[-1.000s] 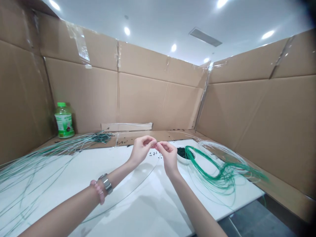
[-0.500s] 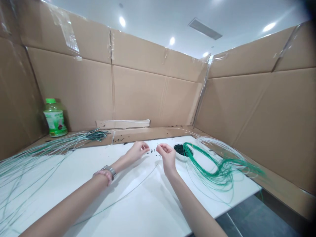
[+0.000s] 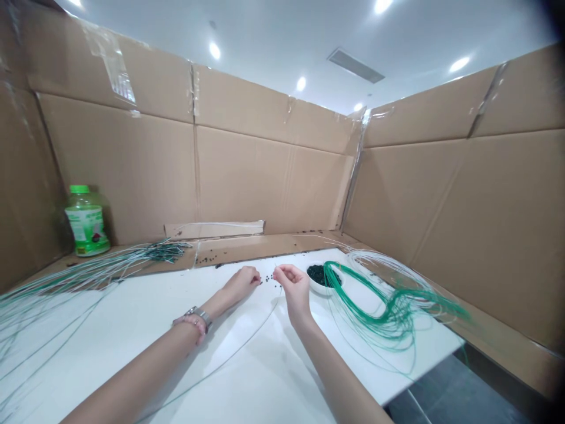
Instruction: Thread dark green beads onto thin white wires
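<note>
My right hand (image 3: 295,288) pinches a thin pale green wire (image 3: 247,340) near its end. A short tip of the wire sticks up above the fingertips, and its length trails down to the left over the white board. My left hand (image 3: 241,285) rests low on the board, fingers closed together beside several small black beads (image 3: 267,278). Whether a bead sits between those fingertips is too small to make out. Just right of my right hand stands a white bowl (image 3: 321,290) filled with black beads.
A looped bundle of green wire (image 3: 375,318) lies right of the bowl, with white wires (image 3: 388,259) behind it. Bead-tipped wires (image 3: 132,259) spread at left. A green bottle (image 3: 87,227) stands by the cardboard wall (image 3: 256,176). The white board (image 3: 247,388) has loose beads.
My left hand has lowered to the board by the loose beads, and its fingers have closed. My right hand keeps its pinch on the wire. The whole view has shifted slightly.
</note>
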The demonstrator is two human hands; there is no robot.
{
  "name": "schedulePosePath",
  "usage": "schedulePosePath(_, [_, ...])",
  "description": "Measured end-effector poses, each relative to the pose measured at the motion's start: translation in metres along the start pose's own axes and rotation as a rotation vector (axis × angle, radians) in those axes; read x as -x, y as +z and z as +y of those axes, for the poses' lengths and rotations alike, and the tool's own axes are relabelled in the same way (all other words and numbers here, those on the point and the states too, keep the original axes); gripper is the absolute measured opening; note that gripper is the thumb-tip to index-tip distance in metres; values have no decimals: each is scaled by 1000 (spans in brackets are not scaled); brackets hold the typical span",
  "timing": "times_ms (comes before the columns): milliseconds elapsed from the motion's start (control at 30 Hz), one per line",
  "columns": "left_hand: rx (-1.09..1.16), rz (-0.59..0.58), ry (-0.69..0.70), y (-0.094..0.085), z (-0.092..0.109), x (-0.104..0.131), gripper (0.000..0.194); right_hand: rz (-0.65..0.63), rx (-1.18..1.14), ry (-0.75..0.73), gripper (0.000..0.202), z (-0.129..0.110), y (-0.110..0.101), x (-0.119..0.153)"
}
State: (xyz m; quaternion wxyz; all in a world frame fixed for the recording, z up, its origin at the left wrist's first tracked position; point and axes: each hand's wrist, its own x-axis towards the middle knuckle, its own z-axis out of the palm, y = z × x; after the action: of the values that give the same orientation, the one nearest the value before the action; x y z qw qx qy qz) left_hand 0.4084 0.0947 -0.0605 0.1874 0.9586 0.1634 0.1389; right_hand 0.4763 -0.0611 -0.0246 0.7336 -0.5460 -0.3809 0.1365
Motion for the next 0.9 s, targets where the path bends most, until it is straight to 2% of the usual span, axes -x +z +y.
schedulePosePath(233, [-37, -13, 15, 1, 3, 0, 26, 27, 6, -6, 18, -3, 0, 1])
schedulePosePath(467, [-43, -16, -47, 5, 10, 0, 27, 25, 4, -14, 17, -1, -5, -1])
schedulePosePath(900, [28, 48, -88, 15, 10, -5, 28, 25, 20, -46, 16, 3, -9, -3])
